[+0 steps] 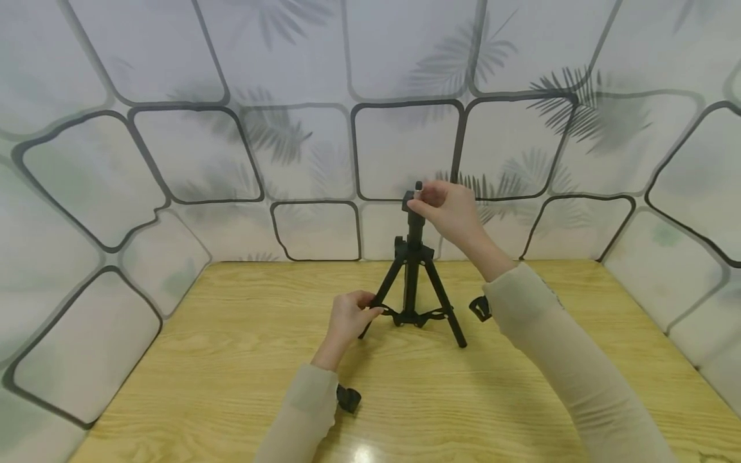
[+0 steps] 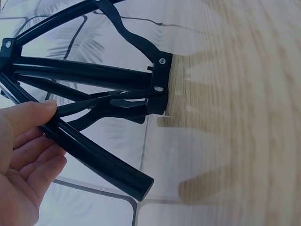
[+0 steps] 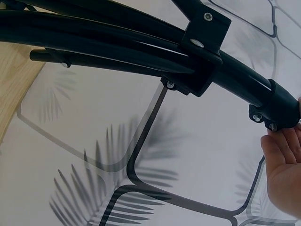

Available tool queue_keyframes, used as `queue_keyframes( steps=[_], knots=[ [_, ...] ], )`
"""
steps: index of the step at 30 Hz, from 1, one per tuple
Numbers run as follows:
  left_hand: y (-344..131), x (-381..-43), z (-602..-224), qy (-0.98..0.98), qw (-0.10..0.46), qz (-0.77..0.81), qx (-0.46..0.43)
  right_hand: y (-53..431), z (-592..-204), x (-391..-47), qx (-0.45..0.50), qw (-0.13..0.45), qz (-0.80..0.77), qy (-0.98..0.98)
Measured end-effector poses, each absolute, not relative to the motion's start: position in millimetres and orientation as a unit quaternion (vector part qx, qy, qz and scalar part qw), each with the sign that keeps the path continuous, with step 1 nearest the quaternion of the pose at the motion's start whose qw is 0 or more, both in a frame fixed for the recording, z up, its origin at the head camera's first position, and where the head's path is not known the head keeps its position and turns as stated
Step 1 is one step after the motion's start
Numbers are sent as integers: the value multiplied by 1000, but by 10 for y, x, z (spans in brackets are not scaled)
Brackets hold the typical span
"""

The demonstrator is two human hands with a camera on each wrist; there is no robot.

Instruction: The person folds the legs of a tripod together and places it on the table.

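Note:
A black tripod (image 1: 411,283) stands upright on the wooden table with its legs spread. My left hand (image 1: 347,318) pinches one leg low down, where a flat brace meets it. In the left wrist view, the thumb of my left hand (image 2: 23,146) lies over that leg (image 2: 99,153), with the fingers behind. At the top, my right hand (image 1: 454,209) grips the tripod's head (image 1: 408,200) between thumb and curled fingers. The right wrist view shows my right hand (image 3: 284,165) at the collar (image 3: 281,106) of the centre column; part of the grip is out of frame.
The wooden table (image 1: 243,360) reaches back to a patterned cloth wall (image 1: 315,231), which also rises on both sides. Black wrist devices stick out near the left cuff (image 1: 349,399) and the right cuff (image 1: 480,308).

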State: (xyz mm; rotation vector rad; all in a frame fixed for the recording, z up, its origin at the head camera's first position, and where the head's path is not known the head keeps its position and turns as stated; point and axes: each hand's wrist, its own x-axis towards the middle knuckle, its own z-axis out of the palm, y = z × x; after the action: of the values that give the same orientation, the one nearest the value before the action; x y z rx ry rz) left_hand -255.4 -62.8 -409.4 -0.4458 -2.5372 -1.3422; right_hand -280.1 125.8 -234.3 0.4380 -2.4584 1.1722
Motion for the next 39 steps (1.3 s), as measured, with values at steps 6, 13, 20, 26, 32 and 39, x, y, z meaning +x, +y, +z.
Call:
queue_keyframes(
  steps=[6, 13, 20, 26, 32, 39],
  knots=[
    [-613, -2552, -4093, -867, 122, -459, -152, 1248, -2345, -2782, 156, 192, 418, -874],
    [-599, -2548, -4091, -868, 114, -456, -158, 1229, -2334, -2734, 159, 196, 411, -876],
    [-583, -2533, -4031, -864, 120, -461, -161, 1209, -2342, -2717, 167, 207, 403, -875],
    [-565, -2647, -4174, -853, 137, -475, -169, 1204, -2336, -2715, 169, 207, 405, -875],
    [-556, -3152, -4861, -853, 187, -457, -171, 1196, -2333, -2705, 167, 210, 404, -875],
    [-524, -3016, -4658, -846, 180, -480, -147, 1175, -2332, -2721, 171, 215, 394, -877]
  ],
)
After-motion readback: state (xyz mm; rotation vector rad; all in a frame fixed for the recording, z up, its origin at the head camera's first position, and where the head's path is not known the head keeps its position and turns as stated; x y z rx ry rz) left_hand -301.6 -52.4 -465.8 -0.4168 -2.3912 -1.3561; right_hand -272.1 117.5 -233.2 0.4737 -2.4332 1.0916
